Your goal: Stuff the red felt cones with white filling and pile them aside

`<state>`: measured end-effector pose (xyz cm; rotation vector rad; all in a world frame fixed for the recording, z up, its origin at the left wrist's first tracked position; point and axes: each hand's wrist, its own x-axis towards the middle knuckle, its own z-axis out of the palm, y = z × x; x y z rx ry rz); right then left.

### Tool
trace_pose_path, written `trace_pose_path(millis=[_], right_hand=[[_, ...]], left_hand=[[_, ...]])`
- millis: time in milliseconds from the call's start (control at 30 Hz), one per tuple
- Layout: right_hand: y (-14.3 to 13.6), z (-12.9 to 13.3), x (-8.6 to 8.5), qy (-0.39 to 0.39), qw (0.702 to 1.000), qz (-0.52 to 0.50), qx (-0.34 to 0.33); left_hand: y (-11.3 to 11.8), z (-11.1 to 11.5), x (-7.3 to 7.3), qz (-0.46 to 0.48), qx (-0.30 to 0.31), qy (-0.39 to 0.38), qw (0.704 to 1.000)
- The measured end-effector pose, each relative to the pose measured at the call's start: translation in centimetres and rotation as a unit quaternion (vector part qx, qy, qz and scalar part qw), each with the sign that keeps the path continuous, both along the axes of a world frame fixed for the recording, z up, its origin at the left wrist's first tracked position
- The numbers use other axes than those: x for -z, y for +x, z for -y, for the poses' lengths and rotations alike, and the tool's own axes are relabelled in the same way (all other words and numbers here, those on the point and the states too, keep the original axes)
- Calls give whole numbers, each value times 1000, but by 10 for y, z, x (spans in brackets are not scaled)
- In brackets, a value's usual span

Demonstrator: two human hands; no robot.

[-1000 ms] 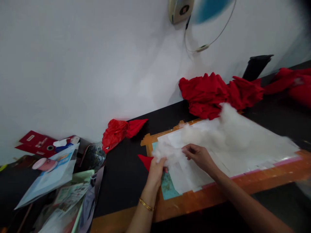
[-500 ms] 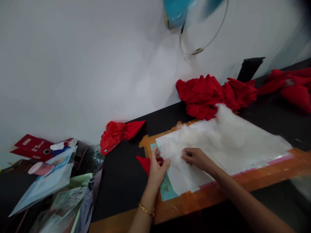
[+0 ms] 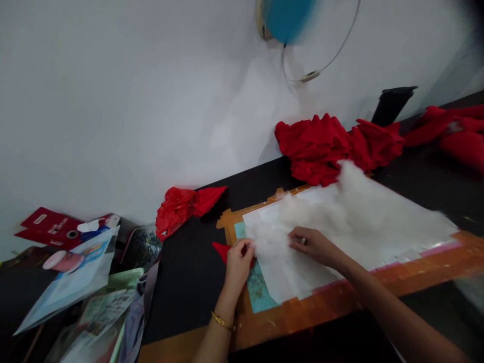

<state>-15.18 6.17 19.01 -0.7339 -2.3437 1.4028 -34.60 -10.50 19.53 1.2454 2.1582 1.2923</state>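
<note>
My left hand (image 3: pixel 237 262) pinches a small red cloth piece (image 3: pixel 223 250) and the edge of the white fluffy stuffing (image 3: pixel 351 206) at the left end of the white sheets (image 3: pixel 291 275). My right hand (image 3: pixel 313 245) rests fingers-down on the stuffing just to the right, pinching a tuft of it. The stuffing spreads over the white sheets, which lie on a mat bordered with orange tape (image 3: pixel 333 302) on the black table (image 3: pixel 189 272).
A heap of red cloth (image 3: pixel 328 146) lies behind the stuffing by the wall, with more red cloth (image 3: pixel 454 136) at far right. A red plastic bag (image 3: pixel 177 207) sits left of the mat. Papers and packets (image 3: pixel 75 272) clutter the left end. A blue fan (image 3: pixel 287 17) hangs above.
My left hand has shifted slightly left and down onto the red cloth piece. My right hand has stayed on the stuffing. The fan head keeps turning.
</note>
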Motion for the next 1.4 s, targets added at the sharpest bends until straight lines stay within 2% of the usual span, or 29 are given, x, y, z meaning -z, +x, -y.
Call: trace_pose_path(millis=[167, 367, 433, 667, 767, 900, 1000, 1167, 1233, 1333, 1400], right_hand=[[-12, 14, 9, 2, 999, -26, 20], [-33, 33, 7, -4, 999, -32, 7], [-32, 31, 4, -4, 999, -40, 20], [-7, 4, 6, -16, 995, -29, 90], [-9, 7, 4, -22, 996, -51, 71], [-25, 26, 1, -77, 994, -84, 4], [-31, 33, 4, -91, 993, -75, 14], [-24, 17, 14, -57, 995, -56, 61], [-19, 11, 14, -37, 996, -53, 63], [-5, 7, 7, 54, 996, -55, 42], [9, 6, -2, 131, 990, -46, 28]], left_hand=[[10, -3, 2, 8, 8, -13, 1000], [20, -18, -1, -68, 134, -63, 987], [19, -21, -1, -76, 126, -60, 987], [2, -12, -1, -53, 19, -6, 998], [4, -10, 0, -31, 11, 2, 999], [20, -15, -1, -17, 23, 6, 1000], [26, -15, -3, -14, 30, 9, 999], [13, -6, -2, -6, 20, 7, 1000], [10, -3, -5, 2, 35, 5, 999], [7, 5, -13, 3, 85, -1, 996], [4, 13, -19, 3, 87, -4, 996]])
